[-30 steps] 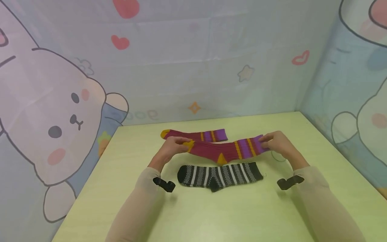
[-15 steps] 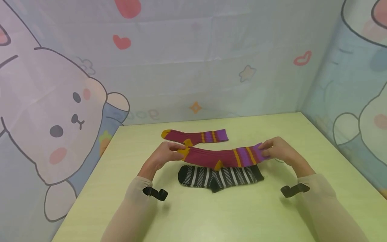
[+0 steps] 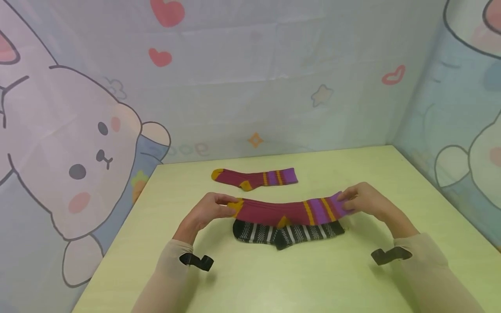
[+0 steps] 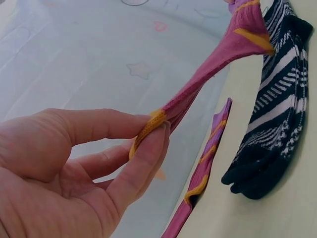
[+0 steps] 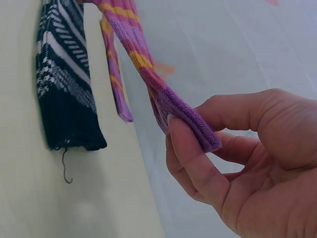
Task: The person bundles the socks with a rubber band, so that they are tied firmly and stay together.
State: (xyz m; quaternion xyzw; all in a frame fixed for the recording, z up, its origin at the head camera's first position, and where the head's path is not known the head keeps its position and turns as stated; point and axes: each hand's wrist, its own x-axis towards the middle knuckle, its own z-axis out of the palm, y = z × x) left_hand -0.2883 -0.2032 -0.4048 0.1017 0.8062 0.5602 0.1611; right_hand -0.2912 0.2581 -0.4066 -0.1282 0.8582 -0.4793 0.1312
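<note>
A maroon sock (image 3: 270, 212) with yellow toe and heel and a purple striped cuff is stretched between both hands, raised off the table. My left hand (image 3: 207, 211) pinches its yellow toe (image 4: 148, 130) between thumb and fingers. At the other end my right hand (image 3: 365, 201) pinches the purple cuff (image 5: 185, 119). Below it lies a black-and-white patterned sock (image 3: 305, 233), its upper edge covered by the held sock in the head view. A matching maroon sock (image 3: 254, 178) lies flat farther back, toe to the left.
The pale yellow-green table (image 3: 282, 282) ends at a printed cloth backdrop (image 3: 242, 87) behind and at both sides. A thin dark loose thread (image 5: 67, 168) sticks out from the patterned sock's cuff. Black wrist mounts (image 3: 197, 261) sit on both sleeves.
Both hands have brought the maroon sock toward me, away from the matching sock at the back, so that it now overlaps the patterned sock. The other two socks stay put.
</note>
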